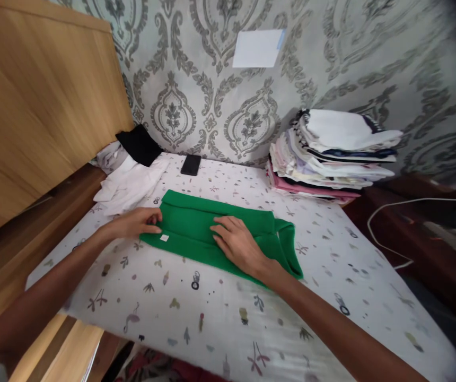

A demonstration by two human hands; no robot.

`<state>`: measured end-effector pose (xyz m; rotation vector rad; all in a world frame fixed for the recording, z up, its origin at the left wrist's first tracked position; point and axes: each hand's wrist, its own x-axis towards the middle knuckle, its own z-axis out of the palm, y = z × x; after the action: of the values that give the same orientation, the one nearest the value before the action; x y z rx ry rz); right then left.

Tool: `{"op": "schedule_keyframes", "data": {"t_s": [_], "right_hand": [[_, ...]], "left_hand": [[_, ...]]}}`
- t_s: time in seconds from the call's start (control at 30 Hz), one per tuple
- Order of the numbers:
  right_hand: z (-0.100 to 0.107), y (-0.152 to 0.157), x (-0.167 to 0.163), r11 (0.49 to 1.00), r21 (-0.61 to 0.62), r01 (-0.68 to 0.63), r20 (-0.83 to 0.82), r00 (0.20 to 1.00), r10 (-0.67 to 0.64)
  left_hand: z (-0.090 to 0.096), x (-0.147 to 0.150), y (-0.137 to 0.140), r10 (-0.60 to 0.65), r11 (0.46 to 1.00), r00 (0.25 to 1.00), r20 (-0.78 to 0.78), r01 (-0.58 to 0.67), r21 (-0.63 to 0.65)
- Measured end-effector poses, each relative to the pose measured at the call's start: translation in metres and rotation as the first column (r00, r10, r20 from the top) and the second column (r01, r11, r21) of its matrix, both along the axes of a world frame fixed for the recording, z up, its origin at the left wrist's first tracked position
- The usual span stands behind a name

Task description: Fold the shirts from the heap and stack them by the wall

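A green garment (196, 220) lies folded into a long strip across the patterned sheet, with a small white label (164, 237) near its lower left corner. At its left end, my left hand (142, 222) has curled fingers and the thumb at the cloth's edge, closed on it. My right hand (238, 241) rests palm down on the middle of the strip, fingers stretched out and somewhat spread. To the right of that hand, the garment's end shows a looped, folded-over part (289, 246).
Folded clothes (331, 170) form a tall stack at the back right. White clothing (126, 183) and a black cloth (139, 145) lie at the back left beside a wooden panel (45, 95). A dark phone (191, 165) lies near the wall. A white cable (371, 217) hangs at right.
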<state>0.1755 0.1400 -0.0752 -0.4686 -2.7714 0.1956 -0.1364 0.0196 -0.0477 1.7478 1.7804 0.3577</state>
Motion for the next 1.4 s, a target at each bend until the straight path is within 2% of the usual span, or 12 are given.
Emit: {"op": "schedule_keyframes", "data": {"t_s": [0.07, 0.13, 0.27, 0.4, 0.6, 0.73, 0.83, 1.1, 1.2, 1.27, 1.33, 1.4], "right_hand": [[0.005, -0.019, -0.027, 0.992, -0.087, -0.096, 0.011, 0.995, 0.097], [0.009, -0.038, -0.058, 0.974, -0.182, -0.134, 0.054, 0.988, 0.146], [0.012, -0.062, -0.115, 0.960, -0.273, 0.056, 0.169, 0.986, -0.009], [0.007, -0.061, -0.139, 0.921, -0.362, 0.145, 0.208, 0.976, -0.072], [-0.001, -0.049, -0.137, 0.859, -0.491, 0.142, -0.010, 0.986, -0.169], [0.000, -0.050, -0.137, 0.890, -0.385, 0.245, 0.120, 0.969, -0.215], [0.005, -0.057, -0.136, 0.930, -0.265, 0.254, 0.179, 0.961, -0.211], [0.015, -0.090, -0.141, 0.978, -0.182, 0.106, 0.237, 0.970, -0.061], [0.011, -0.094, -0.141, 0.977, -0.207, 0.059, 0.221, 0.975, -0.012], [0.009, -0.095, -0.138, 0.969, -0.248, -0.016, 0.165, 0.985, 0.058], [0.008, -0.095, -0.134, 0.962, -0.274, -0.017, 0.098, 0.994, 0.046], [0.010, -0.094, -0.130, 0.953, -0.286, 0.100, 0.105, 0.992, -0.072]], "left_hand": [[0.001, -0.012, 0.006, 0.024, 0.998, 0.995, 0.097, -0.029, 0.047], [0.000, -0.023, 0.019, 0.102, 0.987, 0.984, 0.148, -0.119, 0.110], [-0.009, -0.034, 0.059, 0.353, 0.926, 0.926, 0.131, -0.366, 0.092], [-0.024, -0.032, 0.094, 0.452, 0.887, 0.892, 0.016, -0.451, 0.100], [-0.041, -0.037, 0.110, 0.453, 0.890, 0.890, -0.055, -0.447, 0.089], [-0.043, -0.039, 0.110, 0.444, 0.894, 0.893, -0.069, -0.438, 0.091], [-0.041, -0.038, 0.108, 0.429, 0.902, 0.899, -0.084, -0.421, 0.100], [-0.038, -0.033, 0.113, 0.395, 0.918, 0.910, -0.122, -0.386, 0.092], [-0.036, -0.031, 0.107, 0.418, 0.905, 0.903, -0.098, -0.405, 0.126], [-0.032, -0.029, 0.097, 0.427, 0.891, 0.902, -0.072, -0.406, 0.203], [-0.026, -0.026, 0.082, 0.366, 0.885, 0.931, -0.015, -0.342, 0.315], [-0.018, -0.020, 0.064, 0.193, 0.918, 0.977, 0.091, -0.213, 0.335]]}}
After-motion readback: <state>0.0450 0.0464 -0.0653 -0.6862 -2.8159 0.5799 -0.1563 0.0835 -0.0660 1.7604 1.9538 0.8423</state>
